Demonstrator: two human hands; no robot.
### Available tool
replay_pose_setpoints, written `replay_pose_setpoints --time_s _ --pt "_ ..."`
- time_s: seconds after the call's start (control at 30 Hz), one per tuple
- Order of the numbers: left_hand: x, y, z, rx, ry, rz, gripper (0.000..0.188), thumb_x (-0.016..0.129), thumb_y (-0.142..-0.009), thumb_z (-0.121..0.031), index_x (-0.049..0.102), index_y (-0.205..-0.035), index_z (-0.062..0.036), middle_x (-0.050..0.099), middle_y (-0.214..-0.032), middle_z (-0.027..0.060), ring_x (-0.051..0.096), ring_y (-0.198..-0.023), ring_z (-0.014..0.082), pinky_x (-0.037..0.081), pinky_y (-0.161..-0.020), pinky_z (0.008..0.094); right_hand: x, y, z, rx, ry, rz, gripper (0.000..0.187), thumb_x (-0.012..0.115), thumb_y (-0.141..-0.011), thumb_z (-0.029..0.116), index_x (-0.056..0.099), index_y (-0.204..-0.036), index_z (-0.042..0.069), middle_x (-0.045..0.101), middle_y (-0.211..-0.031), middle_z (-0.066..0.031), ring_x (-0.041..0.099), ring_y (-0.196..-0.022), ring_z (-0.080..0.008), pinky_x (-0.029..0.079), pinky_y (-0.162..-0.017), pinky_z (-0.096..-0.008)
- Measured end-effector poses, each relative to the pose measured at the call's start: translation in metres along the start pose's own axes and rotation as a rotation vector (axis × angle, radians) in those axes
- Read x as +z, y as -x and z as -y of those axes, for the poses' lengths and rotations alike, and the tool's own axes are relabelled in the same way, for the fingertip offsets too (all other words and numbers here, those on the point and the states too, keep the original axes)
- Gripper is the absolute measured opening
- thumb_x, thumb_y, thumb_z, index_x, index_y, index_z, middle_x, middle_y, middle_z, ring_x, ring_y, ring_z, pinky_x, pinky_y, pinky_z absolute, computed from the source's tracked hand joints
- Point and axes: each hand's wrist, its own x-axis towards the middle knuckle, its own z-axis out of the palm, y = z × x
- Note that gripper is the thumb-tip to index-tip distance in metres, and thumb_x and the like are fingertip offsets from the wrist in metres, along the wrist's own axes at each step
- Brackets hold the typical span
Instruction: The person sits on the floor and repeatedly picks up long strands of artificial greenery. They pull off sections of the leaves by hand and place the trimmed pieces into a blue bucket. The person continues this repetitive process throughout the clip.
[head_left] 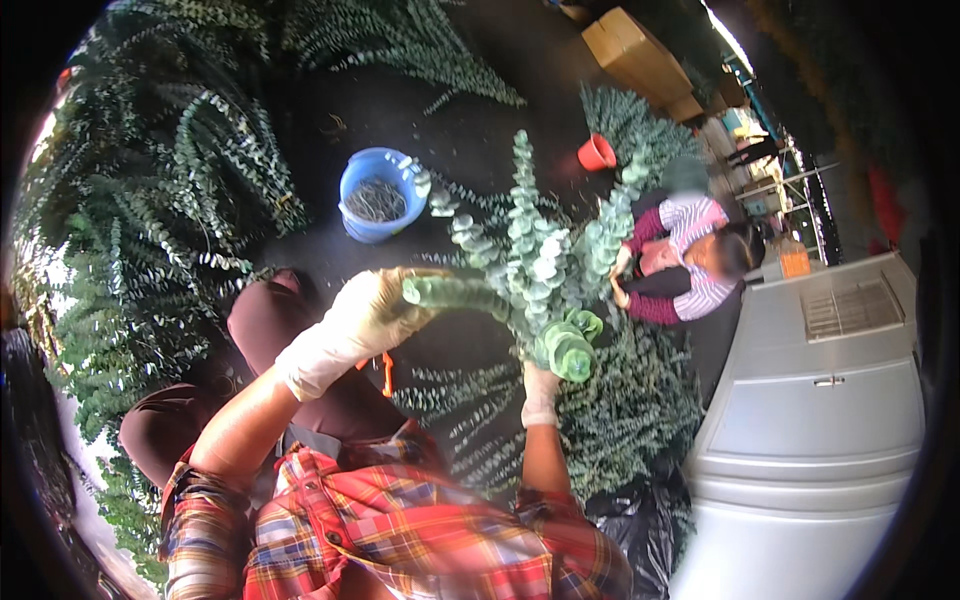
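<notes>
My left hand (375, 320), in a white glove, is closed round a blurred, leafy green eucalyptus stem (455, 293). That stem reaches right, to a bunch of eucalyptus branches (540, 255) with round grey-green leaves. My right hand (541, 392), gloved too, grips this bunch low down, its fingers partly hidden by leaves. Brighter green leaves (568, 348) curl just above the right hand. Below the left hand, near my leg, is a small orange object (388, 372) that I cannot make out.
A blue bucket (372, 234) holding thin grey pieces stands ahead. Eucalyptus heaps (180, 150) lie left, with more (635, 400) at right. Across from me a person (690, 250) handles branches. Around are a red pot (597, 152), cardboard box (635, 55), black plastic bag (645, 535) and white vehicle-like body (810, 420).
</notes>
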Motion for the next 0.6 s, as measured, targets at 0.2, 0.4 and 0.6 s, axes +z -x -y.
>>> replay_pose_setpoints --time_s 0.2,0.4,0.6 --pt "-0.014 0.000 -0.020 0.104 -0.249 -0.144 0.026 0.064 -0.078 -0.010 0.060 -0.103 -0.0044 0.064 -0.100 0.0129 0.063 -0.089 0.0243 0.049 -0.076 0.0300 -0.017 0.017 -0.062 -0.068 0.381 -0.030 0.029 0.071 -0.065 -0.005 0.061 -0.092 0.001 0.062 -0.084 -0.0052 0.056 -0.069 -0.0106 0.047 -0.061 -0.0264" --pt "0.009 -0.003 -0.147 0.885 -0.383 0.024 0.032 0.059 -0.080 -0.017 0.055 -0.110 -0.0058 0.062 -0.087 0.0117 0.061 -0.071 0.0264 0.050 -0.063 0.0350 -0.030 0.089 -0.108 0.280 0.480 -0.106 0.031 0.071 -0.065 0.000 0.061 -0.095 0.002 0.063 -0.087 -0.0059 0.058 -0.071 -0.0138 0.047 -0.063 -0.0279" --pt "0.063 0.007 -0.211 1.274 -0.310 0.381 0.031 0.056 -0.083 -0.018 0.054 -0.111 -0.0051 0.061 -0.094 0.0117 0.060 -0.078 0.0264 0.049 -0.069 0.0353 -0.043 0.124 -0.120 0.386 0.472 -0.194 0.033 0.072 -0.064 0.004 0.062 -0.096 0.001 0.064 -0.088 -0.0072 0.059 -0.073 -0.0164 0.047 -0.066 -0.0290"
